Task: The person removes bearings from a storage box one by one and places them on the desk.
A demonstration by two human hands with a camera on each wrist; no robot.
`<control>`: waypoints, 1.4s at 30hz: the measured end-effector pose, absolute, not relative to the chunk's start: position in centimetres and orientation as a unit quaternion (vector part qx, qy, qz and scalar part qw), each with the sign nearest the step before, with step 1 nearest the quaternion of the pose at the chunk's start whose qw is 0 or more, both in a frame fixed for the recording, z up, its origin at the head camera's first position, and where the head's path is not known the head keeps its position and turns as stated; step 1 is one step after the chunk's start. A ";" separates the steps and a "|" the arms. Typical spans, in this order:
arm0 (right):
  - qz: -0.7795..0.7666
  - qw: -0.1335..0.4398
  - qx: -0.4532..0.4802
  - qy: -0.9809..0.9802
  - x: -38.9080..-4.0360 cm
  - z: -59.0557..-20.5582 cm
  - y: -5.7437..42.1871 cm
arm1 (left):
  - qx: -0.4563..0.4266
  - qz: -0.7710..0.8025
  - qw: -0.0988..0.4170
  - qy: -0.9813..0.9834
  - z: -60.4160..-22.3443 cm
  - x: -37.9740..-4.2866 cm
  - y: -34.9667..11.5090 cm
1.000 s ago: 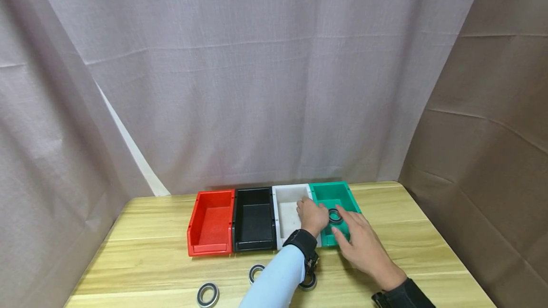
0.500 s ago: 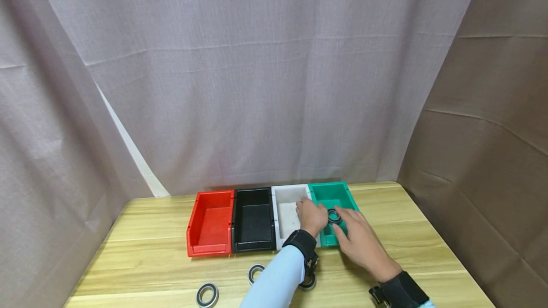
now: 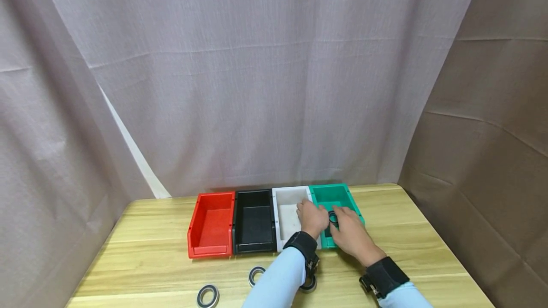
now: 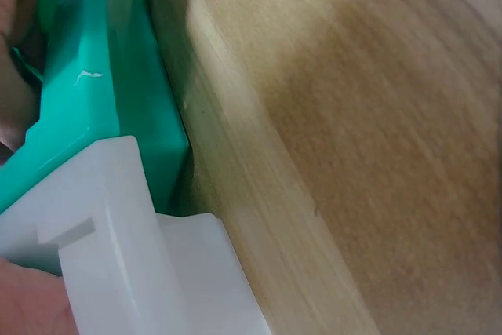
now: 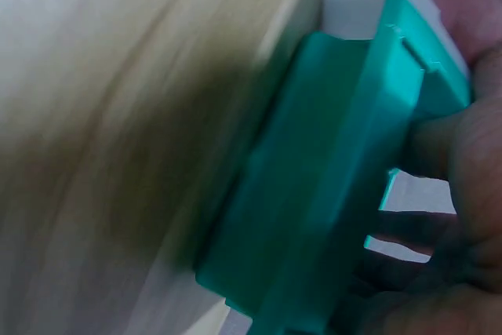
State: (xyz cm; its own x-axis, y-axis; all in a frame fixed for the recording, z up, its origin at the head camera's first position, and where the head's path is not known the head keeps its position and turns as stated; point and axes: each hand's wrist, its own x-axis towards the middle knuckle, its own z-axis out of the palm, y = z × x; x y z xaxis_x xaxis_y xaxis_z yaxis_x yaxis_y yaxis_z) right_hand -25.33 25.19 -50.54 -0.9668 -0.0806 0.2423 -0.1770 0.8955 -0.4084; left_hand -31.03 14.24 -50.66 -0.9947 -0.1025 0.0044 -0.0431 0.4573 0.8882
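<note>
My right hand [image 3: 348, 232] reaches into the green bin [image 3: 331, 192], thumb and index finger drawn together at the edge of a ball bearing [image 3: 333, 218]. This bearing is ring-shaped, with a dark seal, and is partly covered by the fingers. Just left of it, my left hand [image 3: 313, 216] reaches over the white bin [image 3: 289, 217] with its fingers bent. The undersides of its fingers are hidden, so I cannot tell whether it holds anything. In the right wrist view, the right fingers [image 5: 439, 151] lie inside the green bin's wall.
A black bin [image 3: 255, 222] and a red bin [image 3: 212, 222] continue the row leftward. On the wooden table in front lie one bearing [image 3: 208, 295], another bearing [image 3: 255, 274] by the left sleeve, and a third bearing [image 3: 309, 285] under the left wrist strap. Grey curtains stand behind.
My right hand has moved left and its thumb and fingers have drawn closer around the bearing in the green bin. My left hand has stayed nearly still.
</note>
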 end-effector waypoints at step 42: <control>0.139 0.139 0.074 -0.978 -28.5 -52.1 23.5 | 0.041 -0.513 0.062 -0.855 -50.8 -30.9 14.2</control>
